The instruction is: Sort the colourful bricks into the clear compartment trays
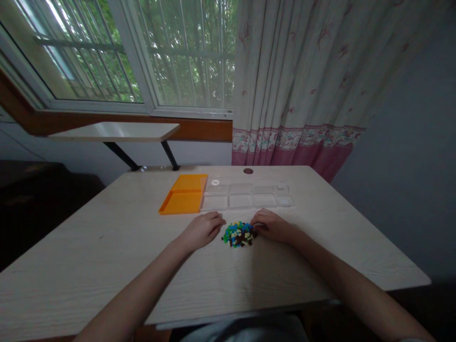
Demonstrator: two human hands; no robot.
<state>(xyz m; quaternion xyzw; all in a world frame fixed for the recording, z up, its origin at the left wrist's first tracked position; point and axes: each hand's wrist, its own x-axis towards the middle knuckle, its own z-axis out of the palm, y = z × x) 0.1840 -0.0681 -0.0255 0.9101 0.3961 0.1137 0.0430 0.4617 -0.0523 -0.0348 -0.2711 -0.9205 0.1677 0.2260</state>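
Observation:
A small heap of tiny coloured pieces [238,233], blue, green, yellow and dark brown, lies on the pale wooden table [107,247]. My left hand [201,230] rests on the table just left of the heap, fingers curled loosely toward it. My right hand [270,225] lies just right of the heap, fingertips touching its edge. I cannot make out anything held in either hand. Beyond the heap sits a clear plastic box with several compartments [247,195], with its orange lid [184,194] open flat to the left.
A window with bars and a white shelf on black brackets [117,131] are behind the table. A flowered curtain with a pink hem [295,95] hangs at the right. A round brown hole [248,171] marks the table's far edge.

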